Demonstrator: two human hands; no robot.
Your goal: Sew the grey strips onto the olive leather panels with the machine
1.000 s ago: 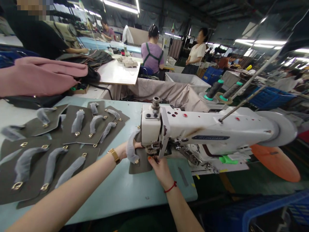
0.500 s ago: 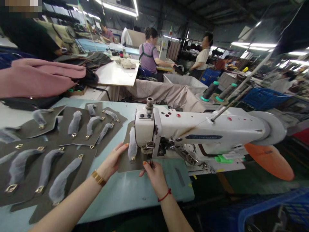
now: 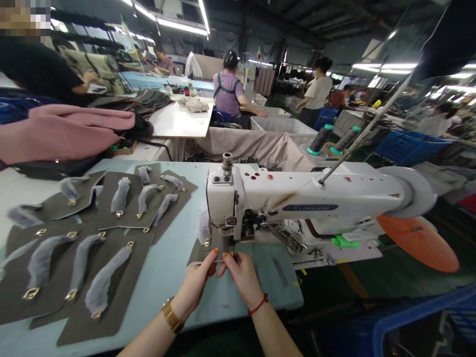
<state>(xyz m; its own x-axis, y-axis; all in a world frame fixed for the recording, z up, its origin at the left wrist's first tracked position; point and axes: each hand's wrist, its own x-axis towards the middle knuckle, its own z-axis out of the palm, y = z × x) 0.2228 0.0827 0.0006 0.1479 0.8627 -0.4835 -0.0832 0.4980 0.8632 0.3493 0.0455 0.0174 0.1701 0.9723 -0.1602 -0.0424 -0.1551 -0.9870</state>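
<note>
Dark panel (image 3: 219,244) pinched by left hand (image 3: 197,282) & right hand (image 3: 241,272) at sewing machine (image 3: 297,203); blue label unreadable, grey bin (image 3: 286,126) contents hidden.

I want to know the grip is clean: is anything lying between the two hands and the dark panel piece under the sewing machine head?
Nothing visible. The left hand and right hand both pinch the near edge of the dark panel piece, which runs under the sewing machine head. The table around them is bare.

At your nine o'clock, finished grey panels (image 3: 92,277) cover the table (image 3: 167,277); a pink bag (image 3: 63,131) lies at ten, thread cones (image 3: 320,140) at one.
</note>
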